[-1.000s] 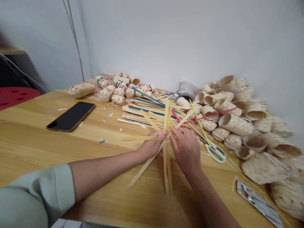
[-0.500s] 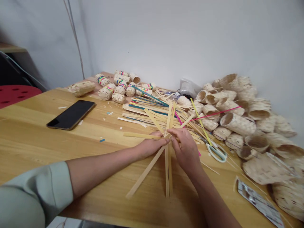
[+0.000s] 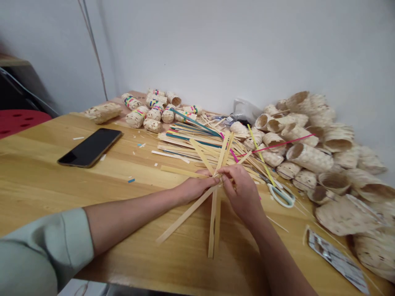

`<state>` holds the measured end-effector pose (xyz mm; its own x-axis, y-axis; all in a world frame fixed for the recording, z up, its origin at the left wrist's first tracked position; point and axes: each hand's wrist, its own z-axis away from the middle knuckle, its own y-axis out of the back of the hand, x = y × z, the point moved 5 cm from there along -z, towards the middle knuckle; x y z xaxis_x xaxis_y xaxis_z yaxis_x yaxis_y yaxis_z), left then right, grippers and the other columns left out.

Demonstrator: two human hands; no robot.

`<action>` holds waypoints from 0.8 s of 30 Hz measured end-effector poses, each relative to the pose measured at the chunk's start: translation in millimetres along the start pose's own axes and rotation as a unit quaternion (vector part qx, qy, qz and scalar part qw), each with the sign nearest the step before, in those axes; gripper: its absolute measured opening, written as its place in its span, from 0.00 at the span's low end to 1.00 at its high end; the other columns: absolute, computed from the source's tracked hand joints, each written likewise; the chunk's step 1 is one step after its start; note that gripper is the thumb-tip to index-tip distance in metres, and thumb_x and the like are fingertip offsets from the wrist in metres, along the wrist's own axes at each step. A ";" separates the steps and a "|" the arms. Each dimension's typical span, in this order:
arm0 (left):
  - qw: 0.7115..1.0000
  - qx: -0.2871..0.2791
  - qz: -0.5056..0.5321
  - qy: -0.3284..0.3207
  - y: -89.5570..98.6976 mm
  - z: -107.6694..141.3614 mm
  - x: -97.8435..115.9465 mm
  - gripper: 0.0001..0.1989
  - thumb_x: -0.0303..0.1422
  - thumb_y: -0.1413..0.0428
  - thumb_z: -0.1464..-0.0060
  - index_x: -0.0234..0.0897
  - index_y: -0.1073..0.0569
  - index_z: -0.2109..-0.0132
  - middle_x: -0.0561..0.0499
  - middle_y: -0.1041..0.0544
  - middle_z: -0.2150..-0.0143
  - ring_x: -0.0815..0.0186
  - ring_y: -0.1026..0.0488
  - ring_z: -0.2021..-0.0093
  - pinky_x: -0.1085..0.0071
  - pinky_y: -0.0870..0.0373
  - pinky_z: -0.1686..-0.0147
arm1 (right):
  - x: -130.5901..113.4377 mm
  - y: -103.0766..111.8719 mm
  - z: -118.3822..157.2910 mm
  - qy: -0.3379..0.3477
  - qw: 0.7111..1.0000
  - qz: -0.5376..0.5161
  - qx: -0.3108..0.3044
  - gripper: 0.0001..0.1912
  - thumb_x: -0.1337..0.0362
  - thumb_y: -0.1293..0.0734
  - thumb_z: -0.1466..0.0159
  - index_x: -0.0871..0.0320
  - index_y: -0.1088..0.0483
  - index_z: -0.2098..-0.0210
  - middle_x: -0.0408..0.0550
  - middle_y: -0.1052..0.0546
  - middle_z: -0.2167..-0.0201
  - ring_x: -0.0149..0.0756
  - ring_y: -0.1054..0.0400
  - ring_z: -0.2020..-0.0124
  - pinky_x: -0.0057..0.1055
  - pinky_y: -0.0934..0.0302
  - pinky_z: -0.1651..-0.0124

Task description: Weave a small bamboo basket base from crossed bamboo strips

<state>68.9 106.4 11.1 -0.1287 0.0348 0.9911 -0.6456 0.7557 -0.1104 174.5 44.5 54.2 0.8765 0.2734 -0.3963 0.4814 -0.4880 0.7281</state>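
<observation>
Pale bamboo strips (image 3: 188, 214) cross each other in a star shape above the table, their ends spreading out in several directions. My left hand (image 3: 197, 187) grips the crossing from the left, thumb on top. From the right, my right hand (image 3: 239, 189) pinches the strips close to the same crossing, its fingertips almost touching the left thumb. The crossing itself is partly hidden by my fingers. Behind my hands lies a heap of loose strips (image 3: 185, 144), some dyed teal, pink or yellow.
Scissors (image 3: 280, 195) with pale handles lie right of my hands. Many woven bamboo tubes (image 3: 308, 158) are piled along the right; smaller ones with coloured bands (image 3: 135, 116) sit at the back left. A black phone (image 3: 91, 147) and a printed packet (image 3: 336, 259) rest on the wooden table (image 3: 123, 255).
The crossed strips have turned slightly, their near ends swinging a little to the left. Both hands keep their hold at the crossing. The whole view has shifted slightly.
</observation>
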 end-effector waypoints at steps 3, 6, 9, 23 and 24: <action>1.000 -0.005 -0.009 0.005 0.2 -0.2 -1.8 0.14 0.40 0.46 0.45 0.33 0.25 0.66 0.50 0.24 0.66 0.64 0.31 0.62 0.70 0.35 0.58 | 0.4 0.6 -0.9 -0.003 1.000 -0.007 -0.004 0.08 0.66 0.39 0.35 0.56 0.29 0.61 0.49 0.26 0.65 0.39 0.33 0.61 0.36 0.39 0.59; 1.000 -0.021 -0.012 0.006 -0.2 -0.6 -5.0 0.15 0.42 0.46 0.45 0.32 0.25 0.66 0.51 0.26 0.68 0.64 0.32 0.64 0.70 0.36 0.61 | 1.3 1.3 -1.9 -0.014 1.000 -0.020 -0.005 0.07 0.64 0.39 0.34 0.55 0.29 0.64 0.47 0.26 0.67 0.38 0.34 0.62 0.35 0.40 0.60; 0.999 -0.039 -0.030 0.003 -1.6 -1.0 -6.7 0.16 0.43 0.45 0.44 0.33 0.24 0.65 0.51 0.26 0.68 0.65 0.33 0.65 0.71 0.37 0.62 | 4.2 1.0 -2.2 -0.042 0.999 -0.030 -0.004 0.07 0.63 0.38 0.34 0.54 0.31 0.69 0.45 0.27 0.70 0.37 0.35 0.64 0.34 0.41 0.61; 0.996 -0.065 -0.059 -0.012 -2.9 -3.1 -4.0 0.12 0.38 0.47 0.42 0.34 0.24 0.65 0.52 0.25 0.68 0.66 0.32 0.64 0.72 0.37 0.62 | 8.4 0.2 -1.1 -0.071 0.996 -0.047 -0.023 0.04 0.65 0.35 0.38 0.55 0.30 0.69 0.44 0.30 0.70 0.35 0.35 0.67 0.31 0.43 0.64; 0.996 -0.065 -0.054 -0.014 -3.1 -3.4 -3.7 0.11 0.37 0.46 0.42 0.34 0.24 0.66 0.52 0.25 0.68 0.66 0.32 0.64 0.72 0.37 0.61 | 8.3 0.2 -1.1 -0.073 0.996 -0.049 -0.024 0.04 0.65 0.36 0.37 0.55 0.30 0.69 0.44 0.30 0.70 0.35 0.35 0.67 0.31 0.43 0.64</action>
<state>73.8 106.1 8.1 -0.0860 -0.0676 0.9940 -0.5542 0.8324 0.0086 181.9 47.6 51.7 0.8186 0.1931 -0.5410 0.5668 -0.4244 0.7061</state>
